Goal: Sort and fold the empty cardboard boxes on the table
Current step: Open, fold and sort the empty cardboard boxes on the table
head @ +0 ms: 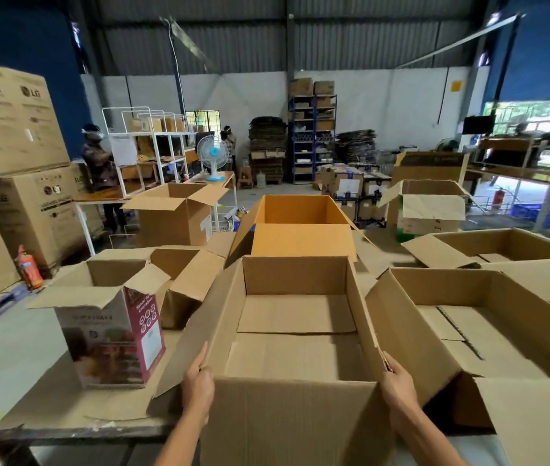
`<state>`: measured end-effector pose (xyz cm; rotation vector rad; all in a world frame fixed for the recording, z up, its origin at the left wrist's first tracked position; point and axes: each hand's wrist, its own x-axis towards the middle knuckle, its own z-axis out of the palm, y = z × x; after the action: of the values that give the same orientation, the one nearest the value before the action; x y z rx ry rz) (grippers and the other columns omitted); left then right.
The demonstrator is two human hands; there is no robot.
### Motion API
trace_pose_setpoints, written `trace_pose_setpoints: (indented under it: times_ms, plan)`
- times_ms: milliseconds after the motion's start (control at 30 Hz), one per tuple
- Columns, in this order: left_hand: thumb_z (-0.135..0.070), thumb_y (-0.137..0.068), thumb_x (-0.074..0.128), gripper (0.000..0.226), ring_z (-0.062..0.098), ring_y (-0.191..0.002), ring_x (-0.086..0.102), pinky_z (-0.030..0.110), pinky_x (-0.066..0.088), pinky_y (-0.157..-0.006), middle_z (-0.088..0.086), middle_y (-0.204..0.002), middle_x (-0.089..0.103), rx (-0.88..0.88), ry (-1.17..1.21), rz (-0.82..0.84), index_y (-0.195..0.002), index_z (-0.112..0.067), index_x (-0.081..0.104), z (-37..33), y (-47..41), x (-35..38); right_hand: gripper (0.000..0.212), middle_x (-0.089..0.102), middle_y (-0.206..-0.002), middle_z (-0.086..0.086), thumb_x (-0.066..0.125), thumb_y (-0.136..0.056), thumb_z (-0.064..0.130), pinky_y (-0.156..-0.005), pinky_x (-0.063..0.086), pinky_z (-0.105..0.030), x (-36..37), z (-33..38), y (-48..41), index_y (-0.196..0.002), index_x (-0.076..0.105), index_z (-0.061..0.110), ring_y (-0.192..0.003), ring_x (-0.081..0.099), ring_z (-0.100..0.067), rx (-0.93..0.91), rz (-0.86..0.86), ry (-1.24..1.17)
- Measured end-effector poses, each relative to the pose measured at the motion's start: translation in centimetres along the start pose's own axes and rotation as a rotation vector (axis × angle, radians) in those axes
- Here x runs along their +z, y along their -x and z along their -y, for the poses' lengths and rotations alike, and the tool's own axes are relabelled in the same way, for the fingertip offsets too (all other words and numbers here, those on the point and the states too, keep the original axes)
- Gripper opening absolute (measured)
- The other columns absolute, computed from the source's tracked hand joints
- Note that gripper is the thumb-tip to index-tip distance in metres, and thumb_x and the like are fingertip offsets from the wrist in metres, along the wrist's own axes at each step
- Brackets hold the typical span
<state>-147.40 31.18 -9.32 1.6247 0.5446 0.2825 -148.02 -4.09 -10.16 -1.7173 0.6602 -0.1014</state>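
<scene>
Both left hand [198, 386] and right hand [398, 385] grip corrugated box [295, 428].

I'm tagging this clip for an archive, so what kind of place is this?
Most likely a warehouse or packing floor: stacks of flattened cardboard stand by the back wall beside blue shelving, big LG cartons are piled at the left, and open empty boxes crowd the foreground.
</scene>
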Motion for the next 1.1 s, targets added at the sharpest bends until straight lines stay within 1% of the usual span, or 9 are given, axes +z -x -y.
trace_pose_setpoints:
  times_ms: [67,167,267,400,467,567,833,1000,1100]
  plan:
    - [0.001,-0.099,0.04,0.051,0.043,-0.118,0.057,0.054,0.049,-0.099,0.005,-0.146,0.051,0.025,0.026,-0.048,-0.139,-0.026,0.056,-0.9,0.6,0.0,0.041,0.069,-0.123,0.003,0.047,-0.098,0.016,-0.087,0.049,-0.035,-0.3,2.0,2.3,-0.131,0.064,0.034,-0.103,0.06,-0.022,-0.014,-0.027,-0.046]
    - [0.001,-0.099,0.041,0.048,0.043,-0.121,0.055,0.057,0.047,-0.103,0.006,-0.146,0.051,0.071,0.027,-0.051,-0.136,-0.024,0.059,-3.4,0.8,-0.3,0.046,0.063,-0.135,-0.003,0.043,-0.099,0.005,-0.084,0.042,-0.032,-0.9,5.0,3.4,-0.136,0.061,0.023,-0.105,0.054,-0.021,-0.062,-0.043,-0.113]
    - [-0.002,-0.1,0.041,0.044,0.036,-0.122,0.054,0.054,0.045,-0.106,0.001,-0.136,0.055,0.113,0.05,-0.033,-0.135,-0.023,0.061,-6.7,0.8,-1.1,0.043,0.059,-0.14,-0.002,0.044,-0.1,0.007,-0.092,0.039,-0.031,-1.4,7.7,3.7,-0.137,0.061,0.021,-0.121,0.052,-0.024,-0.14,-0.022,-0.102]
    - [-0.005,-0.101,0.044,0.037,0.021,-0.11,0.055,0.044,0.047,-0.104,-0.005,-0.121,0.059,0.172,0.088,-0.065,-0.129,-0.016,0.065,-11.4,0.3,-1.8,0.045,0.055,-0.143,-0.006,0.04,-0.1,0.002,-0.1,0.036,-0.034,-2.4,12.0,4.7,-0.138,0.059,0.015,-0.127,0.048,-0.026,-0.232,-0.024,-0.122]
    - [-0.009,-0.1,0.046,0.036,0.023,-0.114,0.057,0.046,0.048,-0.104,-0.003,-0.129,0.062,0.189,0.083,-0.062,-0.127,-0.02,0.067,-13.5,-0.1,-2.1,0.044,0.048,-0.149,-0.007,0.04,-0.101,0.004,-0.111,0.032,-0.04,-3.2,14.1,5.0,-0.14,0.057,0.015,-0.134,0.042,-0.025,-0.259,-0.013,-0.146]
    - [-0.008,-0.099,0.044,0.04,0.025,-0.121,0.054,0.047,0.047,-0.105,0.002,-0.135,0.06,0.224,0.099,-0.043,-0.13,-0.02,0.064,-16.4,-0.1,-2.4,0.044,0.052,-0.143,-0.004,0.042,-0.1,0.007,-0.104,0.039,-0.042,-4.5,17.0,4.9,-0.138,0.059,0.02,-0.121,0.047,-0.022,-0.308,-0.004,-0.191]
    - [-0.018,-0.1,0.052,0.034,0.019,-0.125,0.052,0.036,0.044,-0.106,0.001,-0.136,0.058,0.402,0.271,-0.054,-0.133,-0.017,0.063,-23.8,0.7,-0.3,0.052,0.056,-0.138,0.0,0.041,-0.095,0.01,-0.108,0.043,-0.049,-7.0,23.6,4.2,-0.142,0.056,0.027,-0.124,0.051,-0.024,-0.45,-0.058,-0.255]
    - [-0.014,-0.099,0.051,0.037,0.014,-0.113,0.054,0.021,0.047,-0.081,-0.004,-0.124,0.058,0.483,0.337,-0.048,-0.134,-0.018,0.062,-28.1,0.4,4.1,0.049,0.051,-0.143,-0.002,0.04,-0.102,0.01,-0.103,0.048,-0.049,-9.7,26.9,3.0,-0.146,0.05,0.029,-0.12,0.05,-0.024,-0.522,-0.142,-0.315]
    - [-0.016,-0.099,0.051,0.037,0.015,-0.111,0.054,0.02,0.049,-0.076,-0.002,-0.123,0.059,0.528,0.369,-0.003,-0.134,-0.019,0.061,-30.2,1.0,7.2,0.047,0.051,-0.142,-0.003,0.041,-0.103,0.011,-0.103,0.048,-0.051,-12.7,27.8,2.3,-0.147,0.048,0.027,-0.12,0.051,-0.024,-0.588,-0.191,-0.344]
